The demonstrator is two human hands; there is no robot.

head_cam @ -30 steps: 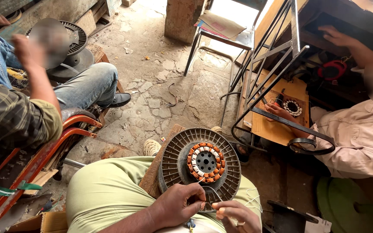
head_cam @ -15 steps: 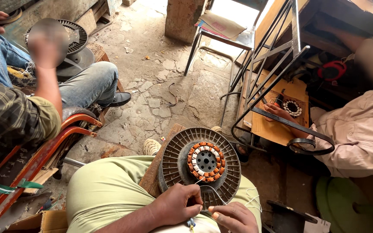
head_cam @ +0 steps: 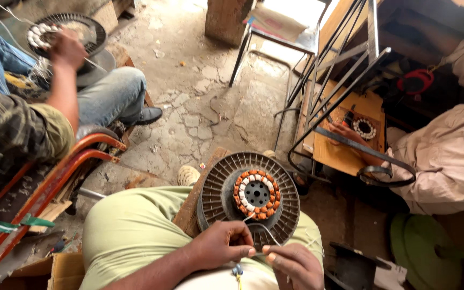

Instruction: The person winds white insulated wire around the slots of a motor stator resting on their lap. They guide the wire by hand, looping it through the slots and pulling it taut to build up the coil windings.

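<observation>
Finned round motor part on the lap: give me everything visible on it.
The finned round motor part is a dark grey disc with radial fins that looks like cast metal. At its centre sits a ring of copper-coloured and white windings around a dark perforated hub. It lies tilted on the person's lap, partly on a wooden board. The left hand and right hand meet at its near rim, pinching a thin wire that leads to the windings.

You get soft daylight from beyond your fingers (head_cam: 245, 250), glaring white on the chair (head_cam: 283, 24) far ahead. Right of them lies deep shadow. Focus is sharp near them; edges bend and smear slightly.
</observation>
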